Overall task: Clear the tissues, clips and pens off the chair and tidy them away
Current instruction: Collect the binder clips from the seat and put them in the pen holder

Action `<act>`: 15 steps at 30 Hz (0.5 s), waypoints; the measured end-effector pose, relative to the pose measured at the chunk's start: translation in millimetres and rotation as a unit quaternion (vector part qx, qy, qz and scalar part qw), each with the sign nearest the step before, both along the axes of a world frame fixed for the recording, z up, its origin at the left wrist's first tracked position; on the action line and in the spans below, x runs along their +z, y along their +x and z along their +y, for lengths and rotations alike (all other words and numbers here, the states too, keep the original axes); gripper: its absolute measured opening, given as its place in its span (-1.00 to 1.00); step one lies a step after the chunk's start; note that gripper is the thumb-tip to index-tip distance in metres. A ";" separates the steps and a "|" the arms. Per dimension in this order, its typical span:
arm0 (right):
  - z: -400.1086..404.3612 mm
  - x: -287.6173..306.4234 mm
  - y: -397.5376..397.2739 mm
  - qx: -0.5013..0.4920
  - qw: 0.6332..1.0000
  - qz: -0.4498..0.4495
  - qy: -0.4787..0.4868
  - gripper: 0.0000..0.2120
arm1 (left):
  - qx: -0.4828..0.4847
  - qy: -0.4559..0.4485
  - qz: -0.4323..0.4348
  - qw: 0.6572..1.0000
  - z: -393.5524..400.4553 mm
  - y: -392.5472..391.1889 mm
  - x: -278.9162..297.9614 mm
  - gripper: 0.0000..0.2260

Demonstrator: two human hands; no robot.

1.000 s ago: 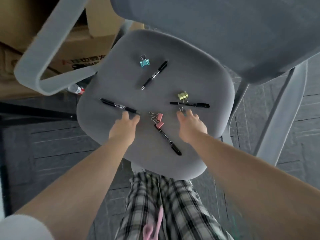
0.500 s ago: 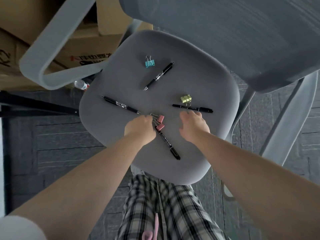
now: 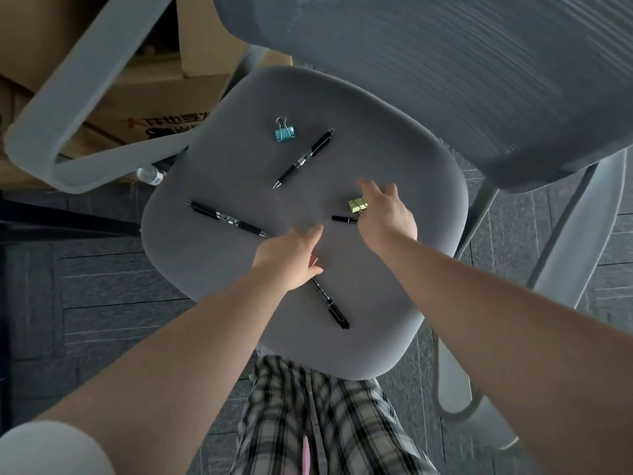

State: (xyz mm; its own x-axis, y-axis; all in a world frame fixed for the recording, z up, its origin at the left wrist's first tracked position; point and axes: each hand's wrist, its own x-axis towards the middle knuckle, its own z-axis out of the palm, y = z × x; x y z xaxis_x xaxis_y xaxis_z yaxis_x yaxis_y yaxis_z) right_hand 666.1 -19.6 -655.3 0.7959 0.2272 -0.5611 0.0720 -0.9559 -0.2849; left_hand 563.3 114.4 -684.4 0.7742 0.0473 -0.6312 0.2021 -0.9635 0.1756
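The grey chair seat point(image 3: 394, 149) carries pens and binder clips. My left hand point(image 3: 287, 258) lies low on the seat's middle, thumb and fingers pinched around a pink clip point(image 3: 313, 259) that is mostly hidden. My right hand point(image 3: 385, 217) hovers with spread fingers over a yellow-green clip point(image 3: 357, 204) and covers most of a black pen point(image 3: 342, 219). A blue clip point(image 3: 285, 132) and a second pen point(image 3: 305, 158) lie farther back. A third pen point(image 3: 227, 219) lies left, and a fourth pen point(image 3: 329, 305) runs out from under my left hand. No tissues are visible.
The chair's mesh backrest point(image 3: 445, 70) overhangs the seat at the upper right. A grey armrest point(image 3: 68, 132) loops at the left in front of cardboard boxes point(image 3: 164, 97). A small bottle point(image 3: 149, 174) lies on the dark floor. My checked trousers point(image 3: 308, 413) are below.
My left hand slid right from the left pen's tip onto the pink clips and closed over them. My right hand moved forward and opened over the yellow-green clip.
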 end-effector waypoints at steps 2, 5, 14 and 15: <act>3.6 -2.8 3.9 0.004 1.000 0.003 0.001 -0.49 | -0.019 0.008 -0.028 0.999 -0.1 0.6 -3.6 -0.56; 7.7 -5.8 8.6 0.008 1.000 0.016 -0.014 -0.57 | -0.041 0.018 -0.041 0.998 -1.5 3.4 -6.3 -0.69; 14.2 -26.4 15.5 -0.016 0.999 0.043 -0.001 -0.69 | -0.009 0.042 -0.029 0.999 -7.8 18.3 -15.1 -0.66; 15.6 -27.8 15.4 -0.014 0.999 0.041 0.002 -0.66 | -0.006 0.042 -0.032 0.999 -6.7 20.0 -16.0 -0.65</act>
